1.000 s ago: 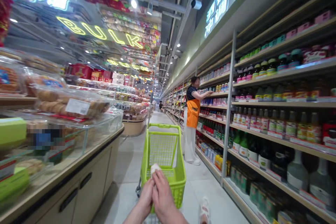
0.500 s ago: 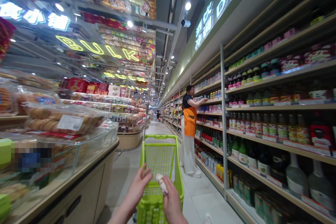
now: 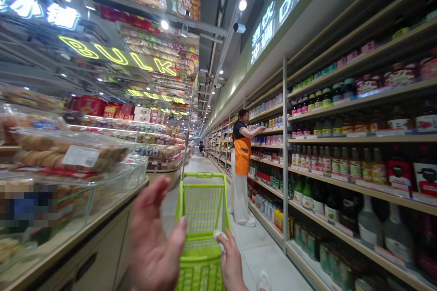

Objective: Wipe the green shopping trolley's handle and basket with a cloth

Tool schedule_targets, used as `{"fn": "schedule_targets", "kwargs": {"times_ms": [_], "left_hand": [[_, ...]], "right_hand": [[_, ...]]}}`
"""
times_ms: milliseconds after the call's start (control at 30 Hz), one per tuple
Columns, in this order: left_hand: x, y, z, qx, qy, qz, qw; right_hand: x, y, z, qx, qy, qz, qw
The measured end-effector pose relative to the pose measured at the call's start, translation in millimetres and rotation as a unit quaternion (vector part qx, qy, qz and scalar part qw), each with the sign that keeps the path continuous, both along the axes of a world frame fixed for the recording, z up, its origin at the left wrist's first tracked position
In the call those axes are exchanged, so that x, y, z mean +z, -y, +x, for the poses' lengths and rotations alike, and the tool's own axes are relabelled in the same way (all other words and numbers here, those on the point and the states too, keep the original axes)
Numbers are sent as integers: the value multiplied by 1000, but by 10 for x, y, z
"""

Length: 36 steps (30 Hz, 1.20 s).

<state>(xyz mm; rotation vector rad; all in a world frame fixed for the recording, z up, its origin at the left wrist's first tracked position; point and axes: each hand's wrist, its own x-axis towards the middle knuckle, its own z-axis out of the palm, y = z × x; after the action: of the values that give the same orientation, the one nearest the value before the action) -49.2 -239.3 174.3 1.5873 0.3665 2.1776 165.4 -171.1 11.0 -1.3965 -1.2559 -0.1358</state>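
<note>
My left hand is raised in the foreground, slightly blurred, with its palm showing and the thumb apart from the fingers. It holds nothing. My right hand is closed around a small white thing; only its top end and edge show, and I cannot make out its kind. Just beyond both hands stands a lime-green shopping cart with a mesh basket, its lower part cut off by the frame. Neither hand visibly grips the cart.
Stocked bottle shelves line the right side. A person in an orange apron stands there, reaching to a shelf. At left is a counter with packaged baked goods. A tiled aisle runs ahead, with another person far down it.
My left hand has come up and closer to the camera, moving left away from the right hand. The right hand has shifted slightly right, still holding the white thing. The view has turned slightly.
</note>
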Motion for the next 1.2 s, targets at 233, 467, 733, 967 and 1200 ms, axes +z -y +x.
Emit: {"fn": "schedule_targets", "kwargs": {"times_ms": [233,467,733,967,1200], "left_hand": [[-1544,-1220,835,-102,-222,-400,883],[-1932,-1086,1078,-356,-74,-480,799],[-2038,-904,627,-321,-81,-611,719],[-2474,-1084,403,-184,-158,-641,728],[-2553,-1251,223,-20,-320,-560,764]], "right_hand": [[-356,-111,164,-8,37,-36,999],[-643,-227,-215,50,45,-60,996],[-714,150,-358,218,284,-265,895],[-909,-151,-351,248,339,-204,884],[-625,-539,-446,252,368,-160,881]]}}
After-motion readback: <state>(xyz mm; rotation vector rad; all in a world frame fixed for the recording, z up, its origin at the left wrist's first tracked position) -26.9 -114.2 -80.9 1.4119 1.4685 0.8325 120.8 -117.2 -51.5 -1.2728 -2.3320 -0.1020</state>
